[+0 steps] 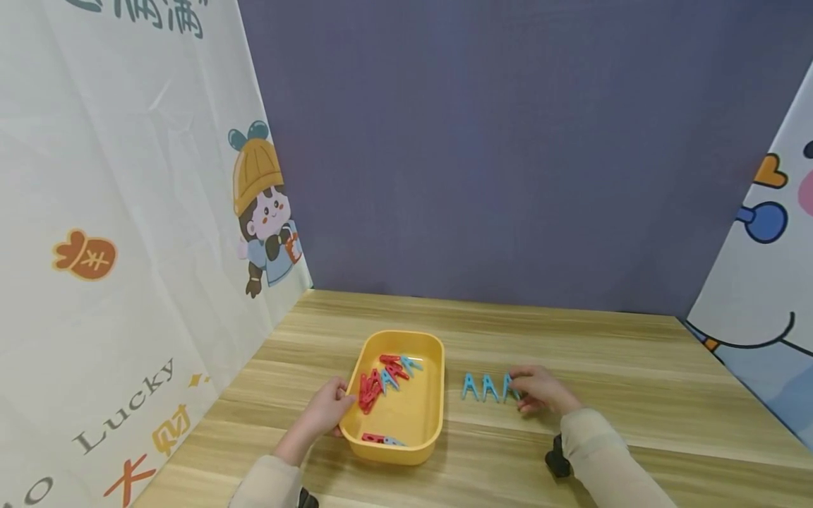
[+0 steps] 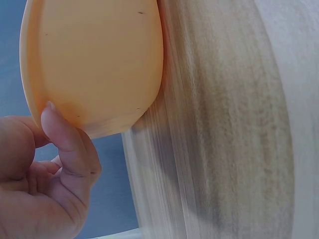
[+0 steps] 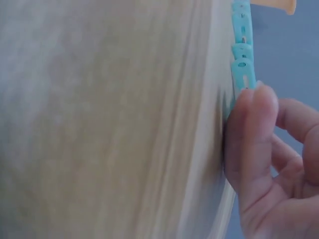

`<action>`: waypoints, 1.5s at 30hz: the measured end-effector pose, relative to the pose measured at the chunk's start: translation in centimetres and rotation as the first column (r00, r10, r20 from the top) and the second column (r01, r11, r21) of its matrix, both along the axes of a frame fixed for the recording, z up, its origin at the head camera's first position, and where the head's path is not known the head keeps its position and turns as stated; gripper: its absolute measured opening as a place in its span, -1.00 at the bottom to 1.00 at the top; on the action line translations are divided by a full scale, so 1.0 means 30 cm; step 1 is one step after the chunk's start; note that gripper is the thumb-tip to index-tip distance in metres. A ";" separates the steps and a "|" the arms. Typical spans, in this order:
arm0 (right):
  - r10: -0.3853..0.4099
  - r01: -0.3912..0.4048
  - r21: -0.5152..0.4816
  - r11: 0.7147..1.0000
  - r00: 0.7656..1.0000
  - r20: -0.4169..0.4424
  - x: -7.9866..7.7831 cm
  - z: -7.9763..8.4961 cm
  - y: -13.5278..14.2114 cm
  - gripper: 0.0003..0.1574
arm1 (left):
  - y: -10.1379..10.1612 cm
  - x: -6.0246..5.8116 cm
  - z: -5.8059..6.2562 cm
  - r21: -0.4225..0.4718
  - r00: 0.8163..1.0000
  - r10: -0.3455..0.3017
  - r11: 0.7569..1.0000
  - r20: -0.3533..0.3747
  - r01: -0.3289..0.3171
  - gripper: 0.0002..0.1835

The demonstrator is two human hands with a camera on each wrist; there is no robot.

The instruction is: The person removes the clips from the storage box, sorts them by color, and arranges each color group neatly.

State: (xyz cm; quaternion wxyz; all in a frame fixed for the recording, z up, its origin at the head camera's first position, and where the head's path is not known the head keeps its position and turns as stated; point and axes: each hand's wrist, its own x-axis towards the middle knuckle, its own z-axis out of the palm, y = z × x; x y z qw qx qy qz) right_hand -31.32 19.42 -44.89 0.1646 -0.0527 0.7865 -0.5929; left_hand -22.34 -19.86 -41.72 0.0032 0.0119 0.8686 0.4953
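Note:
My left hand point(image 1: 330, 407) pinches the left rim of a yellow plastic bin point(image 1: 419, 406). In the left wrist view, thumb and fingers grip the bin's edge point(image 2: 99, 59) near its corner. Red clothespins point(image 1: 368, 398) and blue clothespins point(image 1: 389, 379) lie mixed inside it. To the right of the bin, three blue clothespins stand in a row on the table. My right hand point(image 1: 540, 389) pinches the rightmost blue clothespin point(image 1: 507, 384), partly covering it. The right wrist view has my fingertips low at the row's end, beside a blue clothespin point(image 3: 243, 73).
The wood-grain table point(image 1: 571, 346) is backed by a dark blue-grey curtain point(image 1: 495, 155). A printed white sheet point(image 1: 152, 212) borders the left side, another printed sheet point(image 1: 756, 282) the right. One red and one blue clothespin lie at the bin's near end.

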 end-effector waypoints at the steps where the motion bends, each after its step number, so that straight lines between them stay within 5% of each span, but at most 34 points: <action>1: -0.009 0.009 0.005 1.000 1.000 0.003 0.002 0.001 -0.003 -0.40 | 0.000 -0.001 -0.001 0.000 1.000 -0.001 1.000 -0.002 0.001 -0.89; 19: -0.060 0.061 0.106 0.992 0.998 -0.013 0.008 0.010 -0.020 -0.50 | 0.000 -0.003 0.001 0.007 1.000 -0.007 1.000 0.009 0.006 -0.89; 30: -0.029 0.031 0.055 0.998 0.999 -0.024 0.004 0.014 -0.006 -0.42 | 0.001 0.002 0.000 0.012 1.000 -0.012 1.000 -0.010 0.012 -0.90; 45: -0.075 0.086 0.074 0.994 0.987 -0.144 -0.004 0.104 -0.043 -0.44 | 0.001 0.001 -0.004 0.012 1.000 -0.007 1.000 -0.007 0.007 -0.89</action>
